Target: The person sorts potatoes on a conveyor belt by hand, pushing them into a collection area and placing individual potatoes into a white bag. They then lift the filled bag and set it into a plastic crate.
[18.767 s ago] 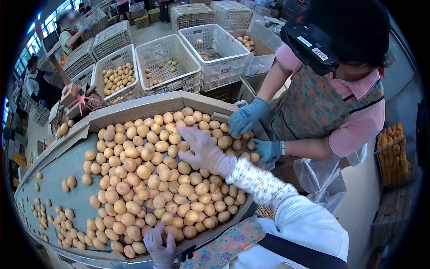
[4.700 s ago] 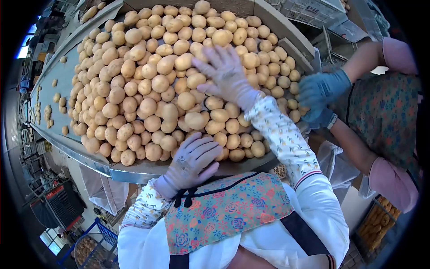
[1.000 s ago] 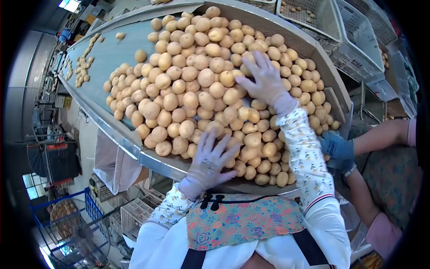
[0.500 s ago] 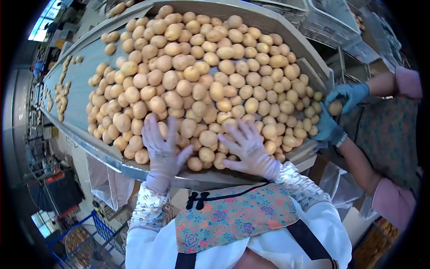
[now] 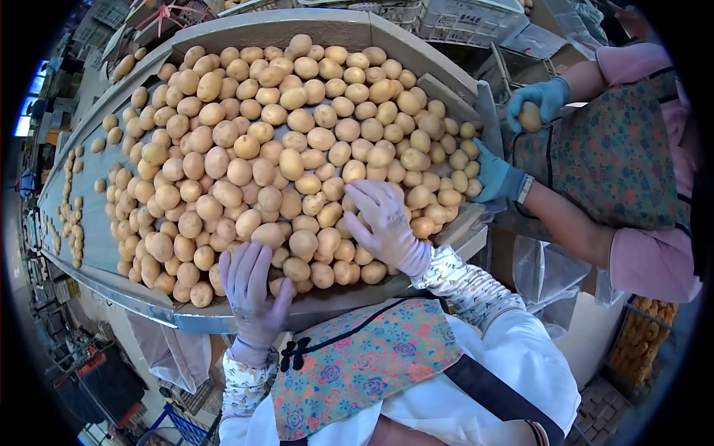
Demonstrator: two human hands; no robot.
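A wide heap of potatoes (image 5: 223, 167) covers the sorting table (image 5: 63, 189). My left hand (image 5: 254, 290), in a pale glove, lies at the near edge of the heap. Its fingers are stretched out against the front potatoes, and it grips none of them. Farther right and deeper into the heap, my right hand (image 5: 388, 227) rests over potatoes with its fingers apart and slightly bent. Its fingertips touch potatoes, though what lies under the palm is hidden.
At the right, a co-worker's blue-gloved hand (image 5: 541, 104) holds a single potato (image 5: 529, 117); the other blue glove (image 5: 497, 175) touches the heap's narrow end. White crates (image 5: 472, 22) stand behind the table. A plastic bag (image 5: 175, 353) hangs below the metal front edge (image 5: 208, 321).
The view has swung, shifting the heap leftward. My right hand has moved farther into the potatoes, while my left stays near the front edge. The co-worker's hands have separated, one carrying a potato away.
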